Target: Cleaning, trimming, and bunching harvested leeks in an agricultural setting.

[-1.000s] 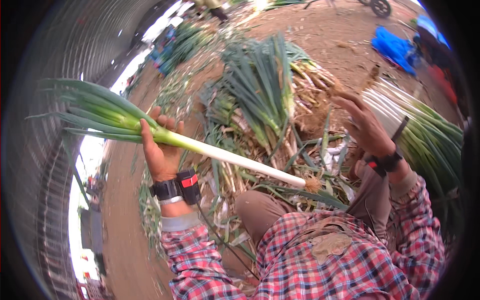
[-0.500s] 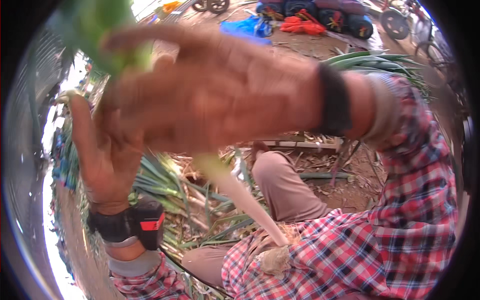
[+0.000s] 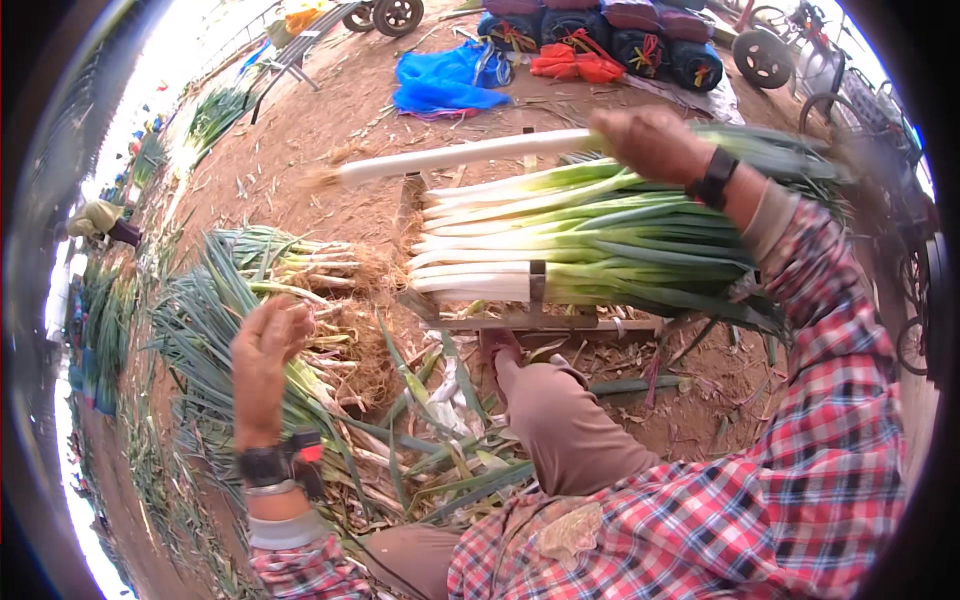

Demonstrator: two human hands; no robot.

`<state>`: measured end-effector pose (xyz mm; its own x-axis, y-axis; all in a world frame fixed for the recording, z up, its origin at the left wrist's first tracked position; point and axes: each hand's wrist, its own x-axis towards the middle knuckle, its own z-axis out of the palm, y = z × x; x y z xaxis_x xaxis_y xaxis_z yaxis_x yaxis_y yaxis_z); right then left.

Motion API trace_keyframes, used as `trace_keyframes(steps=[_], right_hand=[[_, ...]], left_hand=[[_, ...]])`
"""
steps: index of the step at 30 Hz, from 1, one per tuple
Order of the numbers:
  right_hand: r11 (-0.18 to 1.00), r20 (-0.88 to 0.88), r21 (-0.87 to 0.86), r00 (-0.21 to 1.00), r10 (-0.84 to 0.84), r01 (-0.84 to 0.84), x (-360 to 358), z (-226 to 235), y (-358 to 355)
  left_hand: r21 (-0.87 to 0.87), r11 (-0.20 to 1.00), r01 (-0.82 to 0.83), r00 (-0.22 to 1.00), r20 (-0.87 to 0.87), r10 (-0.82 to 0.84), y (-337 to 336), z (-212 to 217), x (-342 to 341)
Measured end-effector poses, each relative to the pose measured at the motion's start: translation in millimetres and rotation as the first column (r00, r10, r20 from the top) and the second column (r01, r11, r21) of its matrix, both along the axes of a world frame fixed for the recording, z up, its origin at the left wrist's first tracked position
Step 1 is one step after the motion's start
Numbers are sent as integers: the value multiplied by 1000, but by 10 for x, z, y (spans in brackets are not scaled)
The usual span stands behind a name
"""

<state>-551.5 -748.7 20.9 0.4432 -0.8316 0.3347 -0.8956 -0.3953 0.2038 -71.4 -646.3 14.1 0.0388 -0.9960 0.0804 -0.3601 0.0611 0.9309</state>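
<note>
My right hand [image 3: 650, 145] is closed round a long green onion [image 3: 460, 154], gripping it where the white shank turns green. Its root tuft points left and its leaves trail off right, blurred. Just below it, a wooden rack [image 3: 537, 285] carries a stack of cleaned green onions [image 3: 600, 235], white ends to the left. My left hand [image 3: 268, 345] is raised with its fingers loosely bent and nothing visible in them. Beneath and beside that hand lies a heap of uncleaned green onions [image 3: 205, 330], their brown roots facing right.
Stripped leaves [image 3: 450, 400] litter the ground beside my bent knee [image 3: 575, 430]. Farther off are a blue net sheet [image 3: 450, 78], a red cloth [image 3: 576, 64] and several dark bundles [image 3: 640, 45]. Wheeled carts [image 3: 765, 55] stand at the far right.
My right hand has swung from the upper left, near my left hand, over to the rack with the green onion. The left hand has dropped lower and is apart from it.
</note>
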Motion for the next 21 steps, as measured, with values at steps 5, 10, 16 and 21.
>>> trace_keyframes(steps=[5, 10, 16, 21], right_hand=[[951, -115, 308, 993, 1, 35, 53, -1125, -245], [914, 30, 405, 999, 21, -31, 341, -1241, -454], [850, -19, 516, 994, -108, 102, 426, -1433, -567], [855, 41, 519, 998, -44, 16, 414, -1426, -542]], left_hand=[[200, 975, 102, 990, -120, -78, -367, -939, -270], [227, 961, 160, 975, -188, -118, -419, -1567, -445], [232, 951, 203, 940, -318, -123, -287, -1727, -513], [278, 954, 110, 965, -261, -35, 175, -1828, -330]])
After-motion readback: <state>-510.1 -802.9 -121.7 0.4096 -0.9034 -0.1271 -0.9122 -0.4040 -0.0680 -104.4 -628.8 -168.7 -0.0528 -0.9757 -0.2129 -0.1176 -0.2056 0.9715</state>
